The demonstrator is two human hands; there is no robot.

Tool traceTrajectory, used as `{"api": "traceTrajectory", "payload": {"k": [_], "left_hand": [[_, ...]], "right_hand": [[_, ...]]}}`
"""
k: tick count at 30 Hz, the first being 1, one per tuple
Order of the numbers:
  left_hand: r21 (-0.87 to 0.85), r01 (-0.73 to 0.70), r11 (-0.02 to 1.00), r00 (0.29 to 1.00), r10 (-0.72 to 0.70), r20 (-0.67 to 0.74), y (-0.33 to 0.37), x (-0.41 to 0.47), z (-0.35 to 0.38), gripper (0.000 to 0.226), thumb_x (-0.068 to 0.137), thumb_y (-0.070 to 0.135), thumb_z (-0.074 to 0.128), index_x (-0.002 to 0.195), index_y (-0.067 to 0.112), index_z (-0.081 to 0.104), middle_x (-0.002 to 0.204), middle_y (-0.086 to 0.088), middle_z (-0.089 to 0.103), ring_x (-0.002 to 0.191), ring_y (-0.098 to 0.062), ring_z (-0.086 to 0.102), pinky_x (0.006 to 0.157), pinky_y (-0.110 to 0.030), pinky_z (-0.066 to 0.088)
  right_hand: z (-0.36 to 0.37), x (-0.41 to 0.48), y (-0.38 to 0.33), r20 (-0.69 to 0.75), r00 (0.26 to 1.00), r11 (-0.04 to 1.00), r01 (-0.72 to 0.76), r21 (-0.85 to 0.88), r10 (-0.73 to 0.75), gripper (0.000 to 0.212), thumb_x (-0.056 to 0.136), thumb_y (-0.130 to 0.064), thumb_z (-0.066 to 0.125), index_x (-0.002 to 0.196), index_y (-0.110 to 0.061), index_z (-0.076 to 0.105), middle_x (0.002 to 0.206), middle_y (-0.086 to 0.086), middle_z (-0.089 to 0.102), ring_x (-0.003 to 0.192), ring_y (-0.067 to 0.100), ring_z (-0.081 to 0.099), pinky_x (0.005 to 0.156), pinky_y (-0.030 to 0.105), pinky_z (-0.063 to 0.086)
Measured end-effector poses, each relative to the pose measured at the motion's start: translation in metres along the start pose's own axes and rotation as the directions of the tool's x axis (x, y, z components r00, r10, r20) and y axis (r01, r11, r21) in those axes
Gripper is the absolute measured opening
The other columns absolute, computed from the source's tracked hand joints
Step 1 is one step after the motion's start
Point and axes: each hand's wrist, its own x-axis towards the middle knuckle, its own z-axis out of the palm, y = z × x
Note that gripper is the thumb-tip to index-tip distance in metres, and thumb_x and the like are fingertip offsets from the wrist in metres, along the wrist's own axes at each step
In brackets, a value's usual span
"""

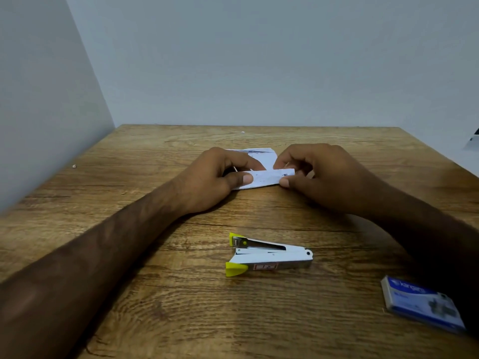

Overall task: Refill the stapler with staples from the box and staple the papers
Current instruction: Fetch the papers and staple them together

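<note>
Brown wood-grain table [181,307] across lower frame, plain pale grey wall [259,60] behind, second grey wall [39,99] at left, small white speck [74,166] on table's left side, unidentified white-and-dark object [473,141] at right edge

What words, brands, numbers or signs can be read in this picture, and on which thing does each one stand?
"kangaro": white brand word on the blue staple box, blurred, so not certain.
Smaller print on that box: too blurred to read.
Red-framed label on the stapler: unreadable.
Print on the papers: too small to read.

White-and-yellow stapler [269,255] agape mid-table, blue staple box [422,304] rightward, white papers [267,178] beyond.
</note>
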Motion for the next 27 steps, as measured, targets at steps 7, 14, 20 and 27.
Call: {"api": "traceTrajectory", "payload": {"k": [7, 14, 20, 27], "left_hand": [[0.086, 0.036, 0.996, 0.999, -0.035, -0.016, -0.001, 0.006, 0.001, 0.027, 0.096, 0.017, 0.065, 0.118, 0.028, 0.074, 0.097, 0.004, 0.062, 0.097, -0.017, 0.06, 0.093, -0.039, 0.049], [0.11, 0.076, 0.991, 0.997, -0.079, 0.02, 0.0, 0.008, 0.002, 0.028, 0.095, 0.018, 0.066, 0.12, 0.028, 0.073, 0.103, 0.002, 0.064, 0.101, -0.015, 0.06, 0.096, -0.036, 0.048], [0.116, 0.063, 0.991, 0.998, -0.065, 0.013, -0.001, 0.008, 0.003, 0.028, 0.096, 0.017, 0.064, 0.12, 0.028, 0.072, 0.096, 0.006, 0.06, 0.095, -0.013, 0.059, 0.089, -0.029, 0.046], [0.074, 0.001, 0.997, 1.0, 0.001, -0.023, -0.004, 0.006, 0.0, 0.013, 0.089, 0.019, 0.073, 0.102, 0.023, 0.071, 0.096, 0.008, 0.066, 0.09, -0.007, 0.06, 0.078, -0.019, 0.047]], "right_hand": [[0.0, 0.003, 0.005, -0.005, 1.0, 0.996, 0.007, 0.093, -0.007, 0.013, 0.091, -0.024, 0.066, 0.101, -0.031, 0.072, 0.085, -0.006, 0.072, 0.082, 0.01, 0.064, 0.072, 0.028, 0.049], [0.007, 0.009, 0.013, 0.003, 0.999, 0.981, -0.049, 0.189, 0.05, 0.01, 0.089, -0.026, 0.07, 0.095, -0.034, 0.073, 0.075, -0.009, 0.072, 0.07, 0.003, 0.062, 0.065, 0.024, 0.047], [0.008, 0.012, 0.012, 0.039, 0.999, 0.985, -0.037, 0.169, 0.031, 0.007, 0.091, -0.027, 0.066, 0.095, -0.034, 0.065, 0.079, -0.003, 0.069, 0.072, 0.008, 0.06, 0.062, 0.026, 0.045], [0.011, 0.012, 0.014, 0.005, 0.998, 0.988, -0.07, 0.139, 0.07, 0.006, 0.091, -0.029, 0.065, 0.095, -0.034, 0.067, 0.079, -0.012, 0.067, 0.075, -0.005, 0.056, 0.058, 0.017, 0.035]]}}
